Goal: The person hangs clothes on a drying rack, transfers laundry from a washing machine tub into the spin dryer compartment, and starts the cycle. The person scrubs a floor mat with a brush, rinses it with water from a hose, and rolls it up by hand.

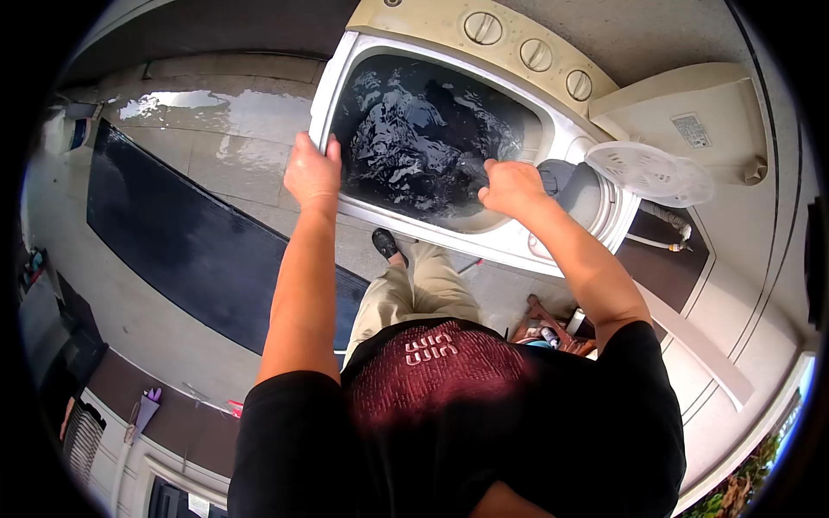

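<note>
A white twin-tub washing machine point(406, 226) holds dark water with dark cloth point(401, 129) soaking in its large left tub. My left hand point(313, 175) grips the tub's left rim, thumb on the inner side and the other fingers partly hidden outside. Over the right side of the same tub, my right hand point(513, 188) is closed around a piece of the dark wet cloth at the water surface. More dark grey cloth point(561, 181) lies in the smaller round spin tub point(596, 207), just right of my right hand.
Three knobs point(535, 55) line the beige control panel. A perforated round lid point(643, 170) and an open beige cover point(691, 121) are at the right, above a hose point(656, 244). A long dark panel point(190, 233) lies on the left floor, near wet tiles point(216, 116).
</note>
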